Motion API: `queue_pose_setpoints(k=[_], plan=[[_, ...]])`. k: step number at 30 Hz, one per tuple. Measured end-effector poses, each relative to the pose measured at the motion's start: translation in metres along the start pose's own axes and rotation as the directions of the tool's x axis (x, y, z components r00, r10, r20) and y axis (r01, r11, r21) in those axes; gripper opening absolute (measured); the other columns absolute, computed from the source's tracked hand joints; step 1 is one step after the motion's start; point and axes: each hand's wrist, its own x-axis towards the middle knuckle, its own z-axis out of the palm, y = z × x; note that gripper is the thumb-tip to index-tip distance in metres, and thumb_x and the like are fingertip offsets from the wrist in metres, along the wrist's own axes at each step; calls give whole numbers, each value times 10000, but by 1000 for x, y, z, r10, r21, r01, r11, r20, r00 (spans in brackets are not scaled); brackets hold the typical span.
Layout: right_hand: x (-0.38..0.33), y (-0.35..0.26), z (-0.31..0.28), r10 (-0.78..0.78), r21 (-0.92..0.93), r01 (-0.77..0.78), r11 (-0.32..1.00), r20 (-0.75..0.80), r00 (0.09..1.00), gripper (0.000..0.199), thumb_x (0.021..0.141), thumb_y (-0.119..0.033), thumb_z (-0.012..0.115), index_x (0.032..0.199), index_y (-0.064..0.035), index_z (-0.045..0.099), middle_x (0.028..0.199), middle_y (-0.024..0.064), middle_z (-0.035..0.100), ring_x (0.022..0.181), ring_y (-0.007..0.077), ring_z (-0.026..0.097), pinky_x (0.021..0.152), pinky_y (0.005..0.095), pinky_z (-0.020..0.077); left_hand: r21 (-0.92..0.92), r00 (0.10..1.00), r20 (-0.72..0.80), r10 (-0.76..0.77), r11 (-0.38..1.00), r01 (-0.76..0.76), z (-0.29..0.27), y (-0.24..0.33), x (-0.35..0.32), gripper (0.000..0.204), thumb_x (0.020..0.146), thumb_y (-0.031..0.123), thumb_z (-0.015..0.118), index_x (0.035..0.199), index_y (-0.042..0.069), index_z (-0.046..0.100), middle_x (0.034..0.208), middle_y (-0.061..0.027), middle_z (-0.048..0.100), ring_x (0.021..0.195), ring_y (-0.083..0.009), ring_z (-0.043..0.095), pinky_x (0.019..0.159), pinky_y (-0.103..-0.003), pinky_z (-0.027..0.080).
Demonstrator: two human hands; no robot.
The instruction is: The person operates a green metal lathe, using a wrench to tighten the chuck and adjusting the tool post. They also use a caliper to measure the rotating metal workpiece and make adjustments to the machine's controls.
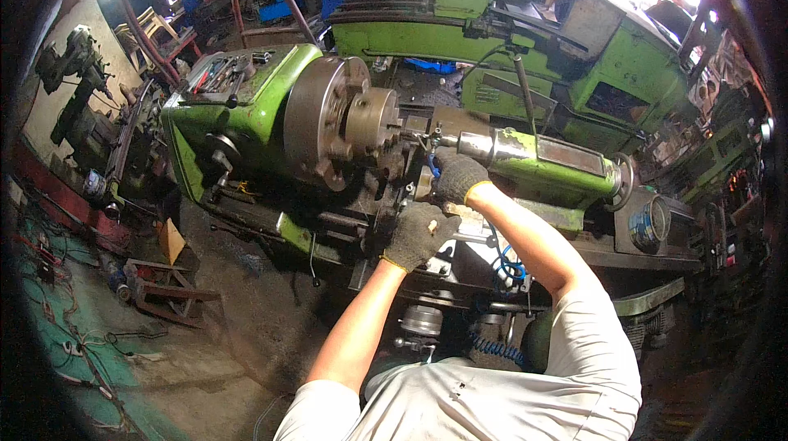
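Note:
I stand over a green metal lathe [246, 112] with a round steel chuck [371, 119] and a green tailstock [542, 163] to its right. Both hands wear dark knit gloves with yellow cuffs. My left hand [417, 234] is curled around a part on the lathe carriage, just below the chuck; what it grips is hidden by the glove. My right hand [456, 178] is closed on something small near the tool post, between the chuck and the tailstock, with a blue piece showing beside it.
A second green machine [624, 63] stands behind the lathe. A drill press [74, 71] is at the far left. Wood scraps and metal parts [164, 289] lie on the dirty floor at left, with cables near a green mat [57, 318]. A blue coiled hose [497, 349] hangs below.

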Motion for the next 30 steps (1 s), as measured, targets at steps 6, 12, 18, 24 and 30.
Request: queue_pose_setpoints(k=[6,12,18,24,30], plan=[[-13,-8,-13,24,-19,-24,1000,17,1000,524,823,-297,702,1274,-57,587,1228,249,694,1162,415,665,996,496,520,6,1000,-10,-17,1000,17,-2,0,-2,433,930,384,735,692,42,618,699,-169,614,696,-392,602,664,-492,449],[-7,2,-4,-18,-23,18,1000,2,1000,527,820,-287,700,1270,-44,573,1224,266,692,1160,420,664,982,500,526,-37,1000,2,-25,999,25,-1,0,1,440,923,382,744,683,39,611,687,-173,602,683,-395,598,647,-498,448],[1,-6,6,-40,-71,40,997,-3,999,527,831,-261,667,1243,53,563,1072,297,721,1031,420,714,898,496,565,-7,1000,-18,-10,1000,9,-1,4,2,441,915,360,751,656,41,592,670,-169,590,671,-392,591,639,-496,444],[2,-5,12,-44,-107,37,994,-63,997,509,826,-240,665,1213,79,578,988,292,731,955,431,728,846,496,579,29,1000,3,3,1000,-3,2,-1,2,426,910,351,753,660,48,589,664,-158,582,663,-380,588,642,-491,443],[-9,-11,-3,-86,-93,84,992,-11,996,533,828,-235,666,1235,87,545,1049,304,721,1016,429,715,878,502,567,16,1000,-20,-1,1000,2,2,-2,0,428,910,361,752,665,49,593,669,-163,585,661,-382,586,641,-496,438]])
